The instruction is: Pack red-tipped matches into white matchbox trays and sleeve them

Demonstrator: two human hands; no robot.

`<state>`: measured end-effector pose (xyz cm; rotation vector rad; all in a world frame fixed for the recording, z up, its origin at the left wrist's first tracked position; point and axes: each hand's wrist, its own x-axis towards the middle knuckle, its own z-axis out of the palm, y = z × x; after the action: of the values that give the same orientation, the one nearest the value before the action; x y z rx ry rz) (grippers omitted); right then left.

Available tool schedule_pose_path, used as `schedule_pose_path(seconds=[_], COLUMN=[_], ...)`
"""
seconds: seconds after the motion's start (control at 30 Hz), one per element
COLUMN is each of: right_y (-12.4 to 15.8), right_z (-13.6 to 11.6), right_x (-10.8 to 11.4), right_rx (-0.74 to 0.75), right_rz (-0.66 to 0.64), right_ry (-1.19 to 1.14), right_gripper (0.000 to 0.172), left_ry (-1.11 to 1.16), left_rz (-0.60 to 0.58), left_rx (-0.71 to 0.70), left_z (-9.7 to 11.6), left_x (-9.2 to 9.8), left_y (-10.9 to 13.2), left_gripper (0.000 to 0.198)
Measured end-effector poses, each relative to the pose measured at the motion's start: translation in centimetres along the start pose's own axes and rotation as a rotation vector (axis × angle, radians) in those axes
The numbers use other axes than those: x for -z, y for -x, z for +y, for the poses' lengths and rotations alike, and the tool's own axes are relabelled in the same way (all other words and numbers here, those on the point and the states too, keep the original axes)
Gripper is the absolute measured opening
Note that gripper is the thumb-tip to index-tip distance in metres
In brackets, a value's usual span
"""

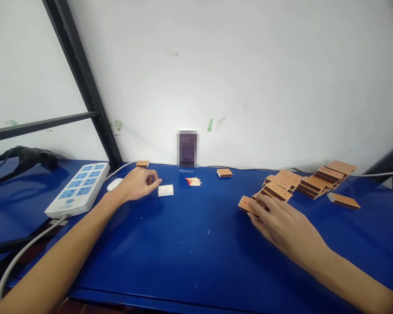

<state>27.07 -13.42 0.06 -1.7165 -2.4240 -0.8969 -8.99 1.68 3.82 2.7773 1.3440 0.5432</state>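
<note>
On the right, my right hand [281, 222] has its fingers closed round an orange matchbox [245, 203] at the near end of a slanting row of matchboxes [277, 190]. My left hand [142, 183] hovers at the left with curled fingers, thumb and forefinger close together; whatever lies between them, if anything, is too small to make out. Just right of its fingertips is a small white inner tray or paper piece [165, 190]. A little pile of red-tipped matches [193, 181] lies on the blue table [183, 244] between the hands.
Single matchboxes lie near the wall [224, 173], at back left [143, 164] and far right [344, 201]. More matchboxes [324, 179] lean in a heap at right. A white power strip [80, 187], white mouse-like object [114, 184] and dark shelf post [85, 83] stand left.
</note>
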Motion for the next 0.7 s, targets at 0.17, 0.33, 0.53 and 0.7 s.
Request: schedule_pose_path(seconds=[0.17,0.33,0.53,0.7], right_y=[-0.1,-1.4,-6.7,-12.1], right_z=[0.5,-0.4,-3.4,-4.9], right_x=[-1.2,-0.6,-1.2,-3.2], right_rx=[0.023,0.016,0.091,0.062], right_rz=[0.144,0.22,0.113,-0.046], right_ry=[0.086,0.005,-0.305,-0.512], right_gripper=[0.023,0.022,0.021,0.022], left_ry=[-0.044,-0.033,0.118,0.173], left_rz=[-0.159,-0.264,-0.255,-0.237], left_rx=[0.008,-0.035,-0.171,-0.257], left_z=[-1.3,-0.8,3.8,6.8], left_x=[-0.6,-1.3,-2.7,-3.9], left_y=[0.1,0.1,0.4,0.9], left_gripper=[0.046,0.046,0.044,0.045])
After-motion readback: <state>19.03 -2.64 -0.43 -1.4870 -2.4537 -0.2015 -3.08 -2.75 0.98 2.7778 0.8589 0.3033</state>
